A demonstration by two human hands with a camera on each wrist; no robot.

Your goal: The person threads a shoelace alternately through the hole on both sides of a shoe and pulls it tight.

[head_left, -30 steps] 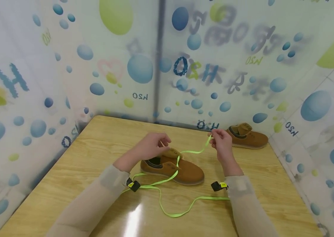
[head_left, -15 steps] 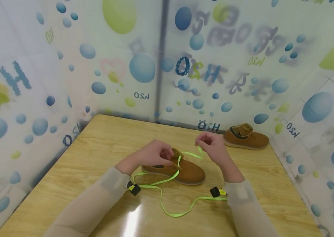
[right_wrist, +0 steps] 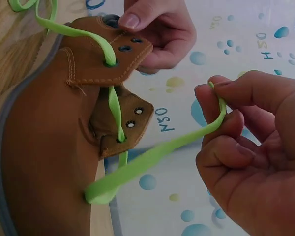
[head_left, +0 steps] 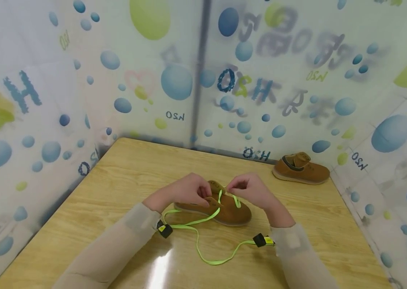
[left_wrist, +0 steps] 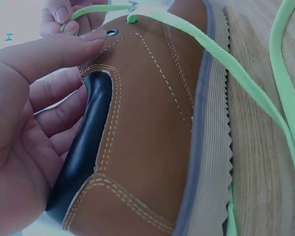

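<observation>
A brown lace-up shoe (head_left: pixel 237 214) lies on the table, toe to the right. My left hand (head_left: pixel 189 190) grips its near eyelet flap (right_wrist: pixel 108 59), thumb outside and fingers inside the opening. A flat neon-green shoelace (right_wrist: pixel 157 152) runs through the lowest visible eyelets of both flaps, leaving the upper ones bare. Pinched between thumb and index finger of my right hand (right_wrist: pixel 255 128) is the lace's tip, just off the far flap (right_wrist: pixel 132 118). The lace's other length trails from the near flap onto the table.
A second brown shoe (head_left: pixel 302 172), with no lace visible, stands at the table's back right corner. The wooden table (head_left: pixel 145 160) meets sheets printed with bubbles (head_left: pixel 176 82) behind and at both sides. Small black cameras are strapped to both wrists.
My right hand has come left and toward me with the lace tip, from near the second shoe to beside the flaps. The left hand has lowered onto the near flap and now grips it.
</observation>
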